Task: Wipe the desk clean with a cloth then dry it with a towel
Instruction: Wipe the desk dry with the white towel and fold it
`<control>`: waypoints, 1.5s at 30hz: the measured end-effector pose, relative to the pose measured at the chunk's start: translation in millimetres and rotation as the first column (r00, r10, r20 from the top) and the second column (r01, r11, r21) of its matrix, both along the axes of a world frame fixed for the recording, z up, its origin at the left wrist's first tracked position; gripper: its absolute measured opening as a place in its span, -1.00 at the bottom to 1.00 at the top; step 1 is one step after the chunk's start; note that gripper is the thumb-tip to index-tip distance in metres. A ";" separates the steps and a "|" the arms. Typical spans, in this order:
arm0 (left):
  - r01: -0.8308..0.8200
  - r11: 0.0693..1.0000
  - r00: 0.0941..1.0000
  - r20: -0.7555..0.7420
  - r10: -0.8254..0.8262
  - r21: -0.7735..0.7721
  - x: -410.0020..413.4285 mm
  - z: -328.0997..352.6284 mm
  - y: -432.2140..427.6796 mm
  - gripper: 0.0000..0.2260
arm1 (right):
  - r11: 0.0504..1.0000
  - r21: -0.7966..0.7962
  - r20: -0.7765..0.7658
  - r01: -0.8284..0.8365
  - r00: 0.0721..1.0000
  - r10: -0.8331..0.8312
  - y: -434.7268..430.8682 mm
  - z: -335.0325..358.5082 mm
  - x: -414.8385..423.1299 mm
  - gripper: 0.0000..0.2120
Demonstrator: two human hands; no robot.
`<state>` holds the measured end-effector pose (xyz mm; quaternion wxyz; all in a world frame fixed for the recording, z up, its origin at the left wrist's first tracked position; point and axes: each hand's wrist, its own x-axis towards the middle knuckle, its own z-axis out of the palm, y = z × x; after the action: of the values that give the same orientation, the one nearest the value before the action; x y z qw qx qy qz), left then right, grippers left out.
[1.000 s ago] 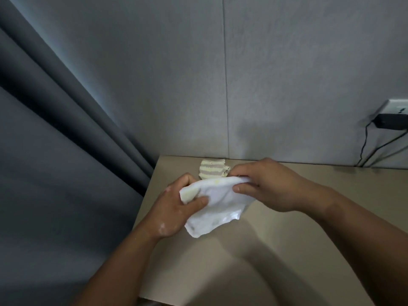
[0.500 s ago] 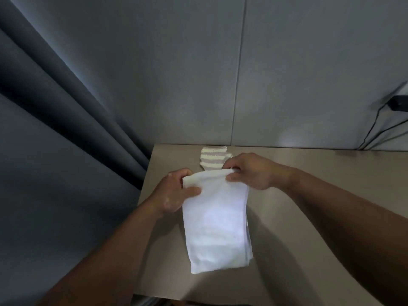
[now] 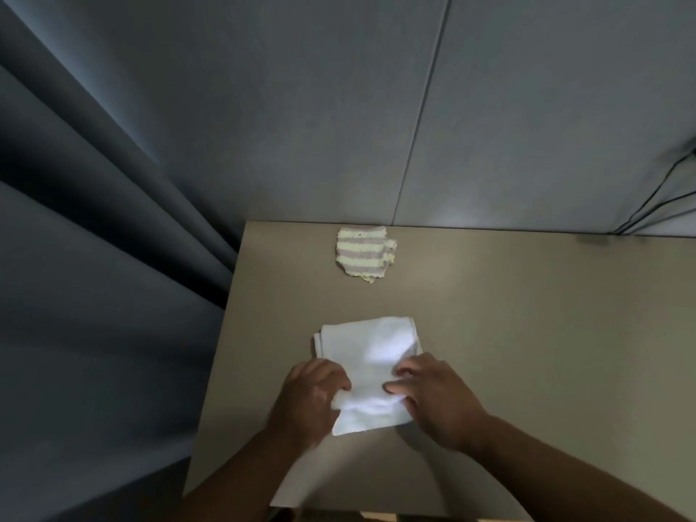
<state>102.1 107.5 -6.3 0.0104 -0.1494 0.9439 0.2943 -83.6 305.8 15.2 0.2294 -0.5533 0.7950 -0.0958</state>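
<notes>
On the desk (image 3: 527, 333), left hand (image 3: 309, 401) and right hand (image 3: 437, 401) pinch towel (image 3: 369, 344).

I record one desk (image 3: 527, 333), tan and matte, its far edge set against the wall (image 3: 527, 126). Two items lie on it. A striped cloth (image 3: 364, 254), crumpled, sits near the far edge. A white towel (image 3: 371, 344), folded in layers, lies nearer the front, well apart from it.

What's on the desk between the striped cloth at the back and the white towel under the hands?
Nothing. The head view shows only bare desk between the striped cloth and the white towel.
</notes>
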 end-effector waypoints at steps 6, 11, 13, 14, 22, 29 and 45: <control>-0.014 0.999 0.994 -0.112 0.008 -0.048 23.0 -11.2 17.5 -0.70 | 0.998 0.011 0.095 0.063 0.993 -0.064 2.1 0.9 0.7 -0.63; -0.516 0.844 0.856 0.068 0.512 0.143 -16.7 -6.9 -10.5 -0.44 | 0.830 0.120 0.162 0.545 0.814 -0.558 -26.6 0.5 -34.5 -0.53; -0.549 0.808 0.827 0.276 0.489 0.213 -34.6 -9.7 -24.6 -0.28 | 0.790 0.269 0.254 0.551 0.751 -0.610 -38.4 -0.2 -37.6 -0.46; -0.522 0.826 0.833 0.336 0.439 0.214 -41.4 -11.9 -29.7 -0.28 | 0.781 0.316 0.277 0.539 0.735 -0.619 -43.0 -0.4 -34.5 -0.46; -0.527 0.771 0.841 0.352 0.411 0.358 -16.7 2.6 -62.2 -0.63 | 0.766 0.311 0.423 0.563 0.640 -0.642 -71.2 -4.8 3.5 -0.53; -0.665 0.603 0.743 0.308 0.594 0.440 -16.0 24.9 -147.8 -0.58 | 0.767 0.281 0.558 0.577 0.553 -0.619 -167.5 -0.6 2.5 -0.53; -0.500 0.866 0.866 -0.009 0.500 -0.021 -89.2 -7.2 -234.7 -0.36 | 0.867 -0.039 -0.021 0.498 0.867 -0.499 -269.3 -10.5 -13.6 -0.20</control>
<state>12.9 -127.2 -13.5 -0.0692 -0.3884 0.8763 0.2764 -97.1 36.5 4.7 0.1759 -0.3346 0.9126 -0.1559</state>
